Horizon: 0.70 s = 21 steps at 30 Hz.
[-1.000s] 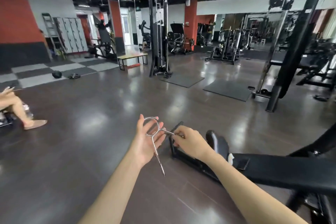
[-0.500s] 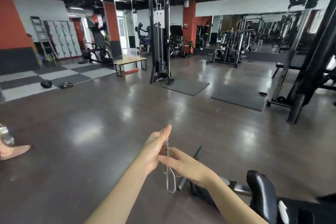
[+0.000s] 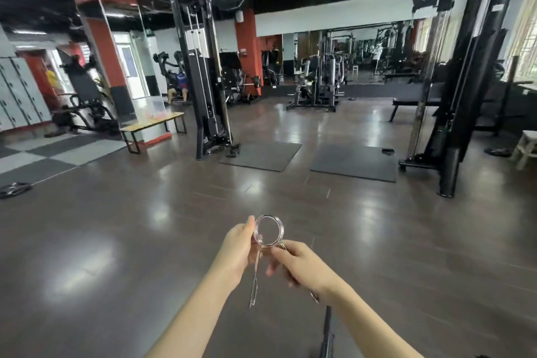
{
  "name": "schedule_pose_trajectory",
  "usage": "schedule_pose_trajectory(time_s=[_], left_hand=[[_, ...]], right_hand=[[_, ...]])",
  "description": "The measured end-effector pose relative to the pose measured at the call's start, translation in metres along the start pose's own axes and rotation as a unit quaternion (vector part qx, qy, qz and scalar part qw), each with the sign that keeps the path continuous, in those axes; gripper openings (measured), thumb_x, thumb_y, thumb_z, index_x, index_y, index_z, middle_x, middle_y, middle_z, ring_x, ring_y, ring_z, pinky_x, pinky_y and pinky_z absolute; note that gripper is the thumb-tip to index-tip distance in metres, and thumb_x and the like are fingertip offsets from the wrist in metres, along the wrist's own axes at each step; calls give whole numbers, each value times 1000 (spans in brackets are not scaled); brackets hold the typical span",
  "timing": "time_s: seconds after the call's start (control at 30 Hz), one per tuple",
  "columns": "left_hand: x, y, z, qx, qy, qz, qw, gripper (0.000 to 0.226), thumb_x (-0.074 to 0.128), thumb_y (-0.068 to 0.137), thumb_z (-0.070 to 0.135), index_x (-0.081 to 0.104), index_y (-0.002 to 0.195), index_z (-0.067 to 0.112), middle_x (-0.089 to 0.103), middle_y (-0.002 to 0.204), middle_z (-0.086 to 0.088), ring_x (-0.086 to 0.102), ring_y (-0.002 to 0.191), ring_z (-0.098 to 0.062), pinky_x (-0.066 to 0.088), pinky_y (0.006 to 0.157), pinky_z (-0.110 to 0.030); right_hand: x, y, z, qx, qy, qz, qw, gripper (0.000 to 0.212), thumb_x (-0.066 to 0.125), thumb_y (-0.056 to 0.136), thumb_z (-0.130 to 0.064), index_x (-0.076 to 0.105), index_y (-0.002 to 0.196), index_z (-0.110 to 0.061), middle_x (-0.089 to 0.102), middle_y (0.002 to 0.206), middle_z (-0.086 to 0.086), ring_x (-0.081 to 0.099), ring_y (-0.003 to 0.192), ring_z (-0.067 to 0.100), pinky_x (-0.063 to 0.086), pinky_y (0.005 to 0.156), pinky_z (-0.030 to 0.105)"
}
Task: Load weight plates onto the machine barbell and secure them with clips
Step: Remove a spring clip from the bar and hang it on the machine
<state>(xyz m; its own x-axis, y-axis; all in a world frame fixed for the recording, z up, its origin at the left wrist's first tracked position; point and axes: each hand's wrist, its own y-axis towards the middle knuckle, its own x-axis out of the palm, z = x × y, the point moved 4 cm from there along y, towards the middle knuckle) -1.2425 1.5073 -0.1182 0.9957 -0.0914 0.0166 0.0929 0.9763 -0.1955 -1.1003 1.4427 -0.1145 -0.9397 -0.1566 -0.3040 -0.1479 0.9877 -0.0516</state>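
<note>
The spring clip (image 3: 268, 230) is bright chrome wire wound into a round coil of several turns, with two long wire handles running down from it; one handle hangs straight below the coil, and the other passes under the right hand (image 3: 302, 266), its looped end showing just past the wrist. The clip is held in the air in front of the person, over the floor (image 3: 122, 229). The left hand (image 3: 239, 250) holds the coil's left side, thumb up against the ring, while the right hand's grip is curled round the second handle just below and to the right of the coil. The floor under the clip is dark, glossy brown and throws back patches of light. Beyond the clip lie two dark mats (image 3: 353, 162), with a tall black cable machine (image 3: 203, 81) behind and to the left, and a black upright frame (image 3: 459, 90) far to the right. A wooden bench (image 3: 154, 122) stands left of the cable machine beside a red pillar (image 3: 107, 26), and grey lockers (image 3: 17, 90) line the far left wall. A mirrored wall lies far behind the clip. No writing is readable.
</note>
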Motion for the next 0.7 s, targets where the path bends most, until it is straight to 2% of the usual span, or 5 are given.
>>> schedule_pose_trajectory(time_s=[0.17, 0.27, 0.47, 0.6, 0.7], left_hand=[[2, 134, 19, -14, -7, -24, 1000, 35, 49, 105, 36, 60, 85, 10, 63, 80, -11, 60, 81, -30, 48, 77, -40], [23, 217, 30, -21, 5, -69, 997, 38, 43, 106, 41, 62, 96, 9, 68, 92, -15, 65, 84, -29, 53, 85, -43], [94, 361, 63, -10, 107, -216, 971, 72, 46, 76, 87, 57, 98, 19, 67, 91, 1, 62, 83, -17, 49, 86, -35], [165, 421, 81, 13, 113, -347, 931, 38, 58, 97, 48, 54, 119, 18, 67, 116, -2, 66, 104, -9, 52, 88, -20], [232, 458, 83, 22, 109, -402, 909, 33, 52, 100, 45, 60, 117, 17, 69, 116, -1, 68, 107, -12, 52, 90, -24]], right_hand=[[-25, 125, 4, 40, 5, 44, 998, 27, 50, 99, -26, 77, 96, -22, 54, 63, -9, 40, 49, 8, 34, 47, 20], [-54, 192, 14, 70, 21, 92, 993, 30, 52, 98, -27, 71, 96, -4, 47, 63, -1, 34, 48, 10, 29, 45, 21], [-124, 307, 34, 106, 13, 233, 967, 32, 47, 92, -25, 58, 62, -19, 62, 57, 1, 42, 48, 15, 35, 54, 26], [-181, 356, 49, 137, -22, 346, 928, 30, 46, 99, -27, 65, 79, -16, 68, 60, -5, 47, 49, 9, 40, 55, 24], [-237, 371, 69, 182, -45, 422, 887, 15, 51, 96, -30, 66, 92, -29, 70, 77, -10, 57, 68, 4, 45, 65, 20]])
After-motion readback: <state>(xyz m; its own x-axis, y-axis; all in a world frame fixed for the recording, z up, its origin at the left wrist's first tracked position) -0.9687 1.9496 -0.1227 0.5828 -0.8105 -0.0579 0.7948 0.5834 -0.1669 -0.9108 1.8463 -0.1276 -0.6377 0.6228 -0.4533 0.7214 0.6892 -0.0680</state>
